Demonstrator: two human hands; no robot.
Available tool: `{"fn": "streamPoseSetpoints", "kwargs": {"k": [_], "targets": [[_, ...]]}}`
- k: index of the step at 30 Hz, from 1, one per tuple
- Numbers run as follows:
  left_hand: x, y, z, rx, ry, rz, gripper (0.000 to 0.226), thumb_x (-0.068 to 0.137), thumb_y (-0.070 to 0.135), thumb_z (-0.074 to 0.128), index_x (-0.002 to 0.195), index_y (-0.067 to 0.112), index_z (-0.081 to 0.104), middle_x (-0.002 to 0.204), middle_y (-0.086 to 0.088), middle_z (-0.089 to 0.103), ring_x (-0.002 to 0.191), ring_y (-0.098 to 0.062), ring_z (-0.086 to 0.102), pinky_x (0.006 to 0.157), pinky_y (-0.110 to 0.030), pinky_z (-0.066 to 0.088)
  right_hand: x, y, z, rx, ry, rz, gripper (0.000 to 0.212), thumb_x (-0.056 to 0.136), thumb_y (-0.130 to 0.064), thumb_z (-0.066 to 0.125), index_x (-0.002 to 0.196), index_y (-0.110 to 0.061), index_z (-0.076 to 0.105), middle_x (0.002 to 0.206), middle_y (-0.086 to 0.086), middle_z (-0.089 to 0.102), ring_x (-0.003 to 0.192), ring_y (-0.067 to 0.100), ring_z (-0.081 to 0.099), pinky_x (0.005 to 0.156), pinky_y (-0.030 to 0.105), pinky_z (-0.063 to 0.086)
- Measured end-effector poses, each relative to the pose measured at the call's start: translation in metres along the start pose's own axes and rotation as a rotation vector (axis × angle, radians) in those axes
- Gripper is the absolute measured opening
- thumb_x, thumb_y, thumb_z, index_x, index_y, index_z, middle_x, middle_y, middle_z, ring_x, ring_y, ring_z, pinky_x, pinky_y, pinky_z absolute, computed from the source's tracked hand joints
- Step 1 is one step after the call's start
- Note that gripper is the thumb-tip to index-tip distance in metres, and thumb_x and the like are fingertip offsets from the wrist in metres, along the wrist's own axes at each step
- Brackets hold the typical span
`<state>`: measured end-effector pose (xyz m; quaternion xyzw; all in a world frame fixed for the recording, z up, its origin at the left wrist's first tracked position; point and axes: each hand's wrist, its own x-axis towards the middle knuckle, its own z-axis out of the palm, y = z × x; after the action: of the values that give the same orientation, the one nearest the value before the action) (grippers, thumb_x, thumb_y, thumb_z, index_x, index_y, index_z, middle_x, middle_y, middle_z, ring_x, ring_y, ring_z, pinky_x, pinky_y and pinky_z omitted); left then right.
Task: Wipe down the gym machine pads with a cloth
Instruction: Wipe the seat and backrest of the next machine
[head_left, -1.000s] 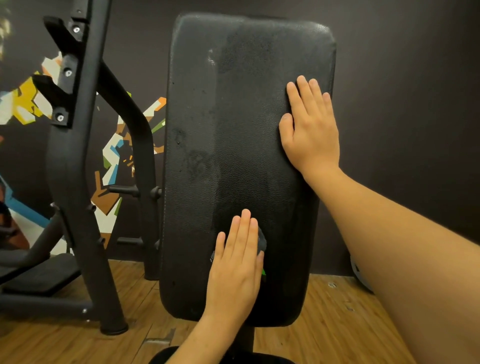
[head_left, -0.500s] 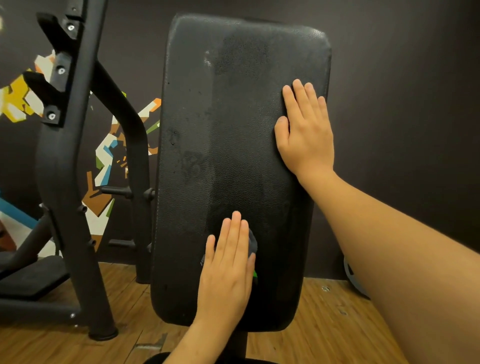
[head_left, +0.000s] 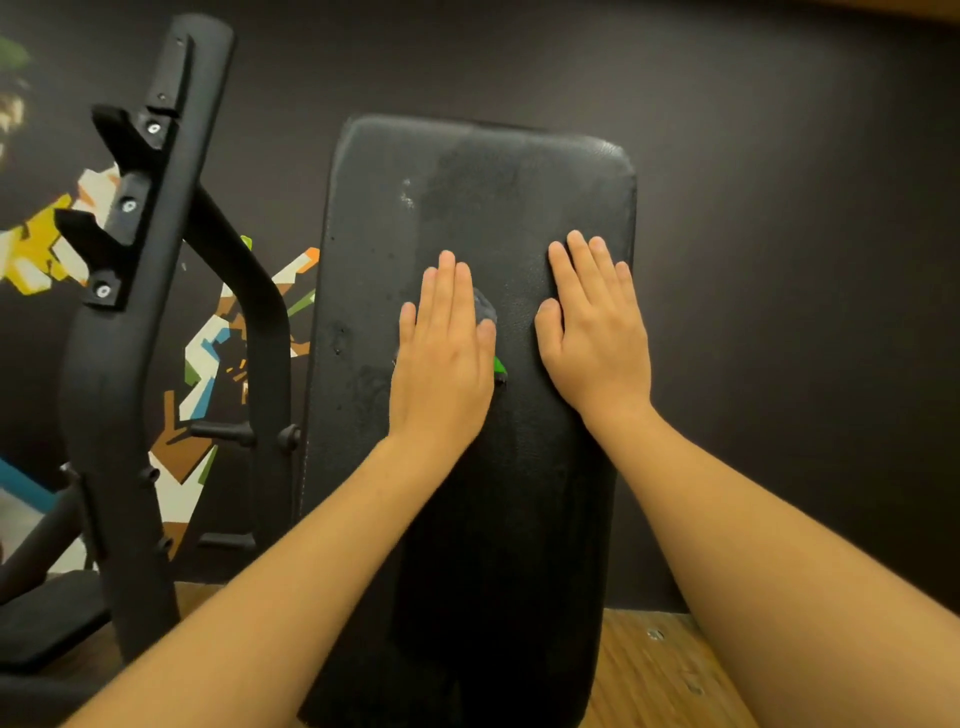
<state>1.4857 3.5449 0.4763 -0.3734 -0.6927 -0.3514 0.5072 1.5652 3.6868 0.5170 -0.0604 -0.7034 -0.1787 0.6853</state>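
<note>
The wiping of the upright back pad (head_left: 467, 519) looks under way. The left hand (head_left: 441, 364) lies flat on the pad, its fingers (head_left: 448, 291) straight and close together, pressing a small grey cloth (head_left: 485, 310) against the vinyl. The cloth peeks out at the thumb side, with a green scrap just below. The right hand (head_left: 597, 343) lies just beside it, fingers stretched out and slightly spread, palm on the pad, holding nothing and probably bracing. Below the left fingers runs a darker band, likely damp. Specks show left of and above the fingers, so the next stroke calls for even pressure toward that edge. Farther left stands the black machine frame (head_left: 156, 270).
</note>
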Motion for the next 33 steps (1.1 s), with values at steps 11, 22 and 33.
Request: {"fn": "streamPoseSetpoints", "kwargs": {"k": [11,22,33], "targets": [[0.145,-0.003,-0.026,0.111,0.024,0.049,0.057,0.111,0.026,0.023,0.161,0.003,0.008,0.17,-0.013,0.004,0.157,-0.028,0.004,0.124,-0.047,0.013,0.001,-0.001,0.0,-0.019,-0.003,-0.001,0.056,0.102,-0.027,0.037,0.155,-0.009,0.042,0.163,0.012,0.037,0.154,0.029,0.026,0.127,0.045,0.017],[0.196,-0.009,-0.046,0.149,0.022,0.061,0.058,0.111,0.027,0.026,0.161,0.003,0.008,0.17,-0.014,0.005,0.157,-0.03,0.003,0.126,-0.049,0.011,0.001,0.0,0.002,-0.006,0.008,-0.004,0.056,0.102,-0.027,0.038,0.155,-0.009,0.042,0.162,0.012,0.037,0.154,0.028,0.026,0.127,0.042,0.014],[0.142,-0.022,-0.03,0.102,0.028,0.113,0.058,0.111,0.025,0.026,0.161,0.004,0.005,0.17,-0.012,-0.001,0.157,-0.028,0.0,0.125,-0.046,0.009,0.001,0.0,0.004,-0.015,0.019,-0.009,0.056,0.101,-0.026,0.037,0.154,-0.007,0.044,0.161,0.014,0.039,0.152,0.031,0.029,0.126,0.046,0.019]]}}
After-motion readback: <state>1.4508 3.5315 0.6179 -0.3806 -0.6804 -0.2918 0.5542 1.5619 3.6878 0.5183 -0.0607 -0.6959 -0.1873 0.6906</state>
